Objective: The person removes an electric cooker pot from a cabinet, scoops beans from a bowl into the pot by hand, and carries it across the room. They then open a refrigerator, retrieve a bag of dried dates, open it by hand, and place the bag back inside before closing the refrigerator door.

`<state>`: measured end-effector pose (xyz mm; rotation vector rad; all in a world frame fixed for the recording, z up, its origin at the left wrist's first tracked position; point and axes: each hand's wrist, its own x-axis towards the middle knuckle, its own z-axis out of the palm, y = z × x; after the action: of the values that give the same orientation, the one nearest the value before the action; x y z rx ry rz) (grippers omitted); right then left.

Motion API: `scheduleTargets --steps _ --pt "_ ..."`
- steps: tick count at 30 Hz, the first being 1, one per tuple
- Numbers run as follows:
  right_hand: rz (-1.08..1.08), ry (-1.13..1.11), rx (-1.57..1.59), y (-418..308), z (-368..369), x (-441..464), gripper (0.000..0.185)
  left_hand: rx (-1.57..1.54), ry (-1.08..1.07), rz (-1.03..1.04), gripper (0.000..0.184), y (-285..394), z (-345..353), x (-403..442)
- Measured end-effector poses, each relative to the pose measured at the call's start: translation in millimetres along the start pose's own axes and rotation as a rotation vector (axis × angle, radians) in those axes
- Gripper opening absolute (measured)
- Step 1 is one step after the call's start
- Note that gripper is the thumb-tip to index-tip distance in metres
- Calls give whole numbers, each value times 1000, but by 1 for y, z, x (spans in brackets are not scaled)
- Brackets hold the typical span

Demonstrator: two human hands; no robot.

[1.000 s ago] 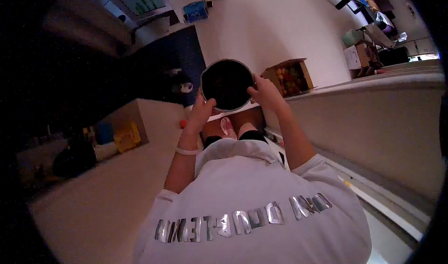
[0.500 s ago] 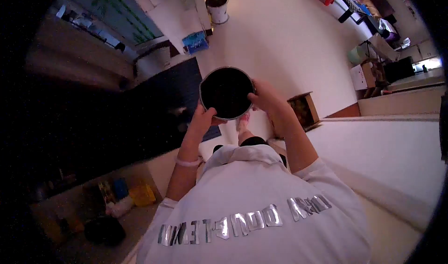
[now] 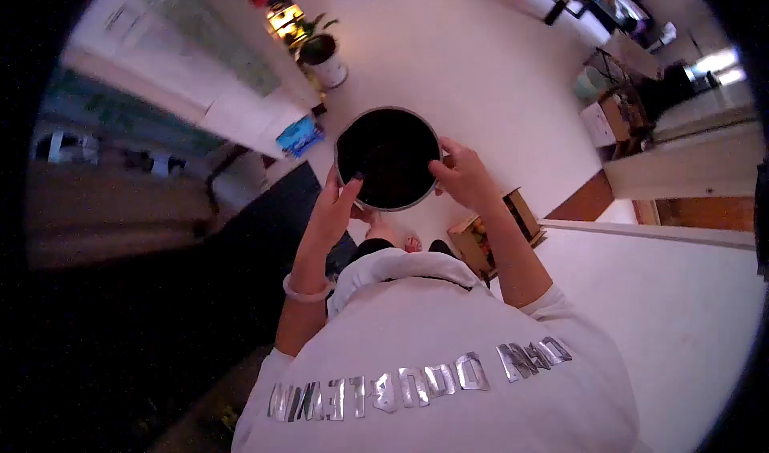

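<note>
A round, dark pot [image 3: 388, 158] with a thin metal rim is held out in front of my body. My left hand [image 3: 335, 205] grips its lower left side, thumb over the rim. On the right side, my right hand [image 3: 463, 173] is closed on the edge of the pot, thumb also at the rim. The inside is too dark to make out any contents. Below the pot my feet and dark shorts show in part.
A cardboard box [image 3: 474, 245] with round items stands on the floor [image 3: 448, 44] below my right forearm. A potted plant [image 3: 324, 60] and a blue package [image 3: 299, 136] are ahead left. A white wall [image 3: 641, 309] rises at the right; boxes [image 3: 609, 120] stand farther off.
The view has turned and moved forward over the floor. The plant came into view and shifted left, and the cardboard box is now nearer my body. Both hands have kept hold of the pot.
</note>
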<state>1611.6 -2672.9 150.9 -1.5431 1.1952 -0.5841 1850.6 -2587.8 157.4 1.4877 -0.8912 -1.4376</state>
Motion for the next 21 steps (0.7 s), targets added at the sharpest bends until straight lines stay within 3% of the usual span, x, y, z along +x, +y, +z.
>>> scheduleTargets --steps 11,15,21 --pt "194 499 173 0 -59 111 45 151 -566 -93 41 82 16 241" --pt "320 662 251 -11 -83 133 49 173 -734 -113 46 110 43 307" --pt "320 874 218 3 -128 151 52 271 -848 -31 51 132 112 373"
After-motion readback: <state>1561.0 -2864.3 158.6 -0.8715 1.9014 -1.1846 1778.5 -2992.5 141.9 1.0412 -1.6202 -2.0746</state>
